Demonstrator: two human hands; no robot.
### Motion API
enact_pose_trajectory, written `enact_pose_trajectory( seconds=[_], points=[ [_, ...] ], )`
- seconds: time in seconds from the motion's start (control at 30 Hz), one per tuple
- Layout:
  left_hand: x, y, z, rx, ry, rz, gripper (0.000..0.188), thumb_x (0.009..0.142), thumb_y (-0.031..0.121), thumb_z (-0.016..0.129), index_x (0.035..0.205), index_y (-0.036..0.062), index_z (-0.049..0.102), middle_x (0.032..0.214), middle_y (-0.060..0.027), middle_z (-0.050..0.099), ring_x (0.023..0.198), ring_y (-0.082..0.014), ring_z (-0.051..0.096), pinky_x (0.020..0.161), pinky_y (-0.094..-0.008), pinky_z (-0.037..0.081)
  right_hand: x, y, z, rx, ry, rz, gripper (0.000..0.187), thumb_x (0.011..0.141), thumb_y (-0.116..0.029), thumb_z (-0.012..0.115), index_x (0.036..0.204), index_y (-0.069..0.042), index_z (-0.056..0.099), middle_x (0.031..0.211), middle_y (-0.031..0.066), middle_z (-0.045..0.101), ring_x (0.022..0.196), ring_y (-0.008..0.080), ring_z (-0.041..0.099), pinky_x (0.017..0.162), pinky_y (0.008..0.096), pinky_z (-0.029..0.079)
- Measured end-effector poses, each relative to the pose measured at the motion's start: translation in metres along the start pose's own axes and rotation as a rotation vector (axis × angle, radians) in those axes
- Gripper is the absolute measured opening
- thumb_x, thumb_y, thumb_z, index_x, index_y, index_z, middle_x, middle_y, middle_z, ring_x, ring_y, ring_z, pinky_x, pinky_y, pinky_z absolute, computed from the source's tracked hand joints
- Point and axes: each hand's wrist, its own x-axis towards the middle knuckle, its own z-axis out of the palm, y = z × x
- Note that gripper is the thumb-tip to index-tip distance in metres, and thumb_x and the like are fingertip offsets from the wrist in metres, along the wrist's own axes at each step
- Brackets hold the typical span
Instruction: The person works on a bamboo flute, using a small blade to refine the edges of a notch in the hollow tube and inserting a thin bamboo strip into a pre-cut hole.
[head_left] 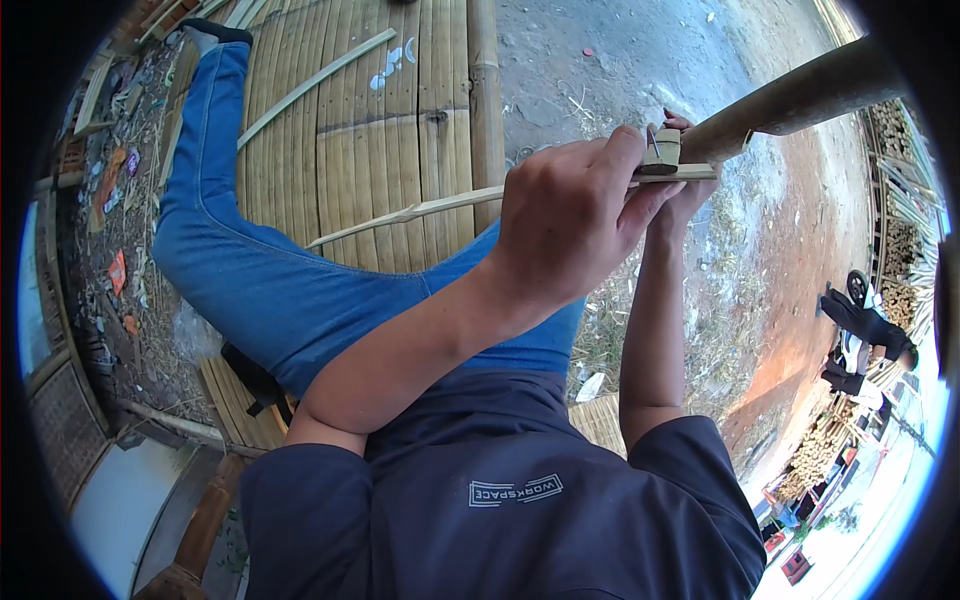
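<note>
My left hand (565, 225) is closed around a long, thin bamboo strip (430, 206), its thumb and forefinger near the strip's right end. The strip slopes down leftward over the bamboo platform and reaches my jeans. Just past my left fingers, a small pale wooden block (662, 152) rests against the strip, with a thin metal piece beside it. Behind them, my right hand (686, 198) is wrapped around the strip's end; most of its fingers are hidden, though fingertips show above the block. The tip of a thick brown pole (790, 98) comes in from the right close to both hands.
A slatted bamboo platform (360, 165) lies ahead, with another strip (315, 90) on it. Litter and scraps (118, 270) cover the ground at left. At far right a person (875, 330) is by a motorbike (857, 290), near stacked bamboo poles (897, 240).
</note>
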Motion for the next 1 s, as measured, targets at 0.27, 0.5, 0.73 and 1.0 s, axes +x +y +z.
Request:
enact_pose_trajectory(
  seconds=[0.27, 0.5, 0.73, 1.0],
  points=[
    [-0.003, -0.016, -0.007, 0.005, 0.093, 0.104, 0.028, 0.08, 0.022, 0.084, 0.08, 0.0062, 0.06, 0.064, -0.0068, 0.065, 0.056, -0.02, 0.067, 0.048, -0.031, 0.049, -0.004, -0.006, 0.012, -0.061, -0.038, -0.041, 0.038, 0.075, 0.002, 0.081, 0.105, 0.0, 0.057, 0.1, 0.0087, 0.068, 0.107, 0.0235, 0.066, 0.095, 0.0383, 0.052],
    [0.002, -0.023, -0.02, 0.047, 0.017, 0.224, 0.035, 0.082, 0.035, 0.081, 0.077, 0.007, 0.061, 0.064, -0.0059, 0.061, 0.053, -0.0214, 0.061, 0.048, -0.0329, 0.047, 0.002, 0.01, 0.026, 0.207, 0.023, 0.097, 0.041, 0.072, -0.002, 0.084, 0.107, -0.001, 0.063, 0.106, 0.0096, 0.069, 0.119, 0.0256, 0.062, 0.106, 0.042, 0.047],
    [0.0, -0.044, -0.029, 0.066, 0.015, 0.329, 0.052, 0.083, 0.057, 0.073, 0.075, 0.0071, 0.061, 0.064, -0.0062, 0.06, 0.054, -0.0232, 0.061, 0.049, -0.0331, 0.048, 0.003, 0.019, 0.046, 0.135, 0.044, 0.036, 0.036, 0.076, 0.005, 0.078, 0.109, 0.001, 0.062, 0.107, 0.0107, 0.07, 0.113, 0.0246, 0.066, 0.099, 0.038, 0.052],
    [0.031, -0.072, -0.076, 0.387, 0.247, 0.49, 0.066, 0.068, 0.074, 0.078, 0.075, 0.0115, 0.058, 0.054, 0.0049, 0.053, 0.045, -0.0092, 0.054, 0.045, -0.0229, 0.045, -0.017, -0.026, 0.084, -0.035, -0.029, 0.13, 0.039, 0.076, -0.006, 0.082, 0.107, -0.002, 0.06, 0.095, 0.0074, 0.069, 0.085, 0.0157, 0.065, 0.08, 0.0321, 0.052]
  ],
)
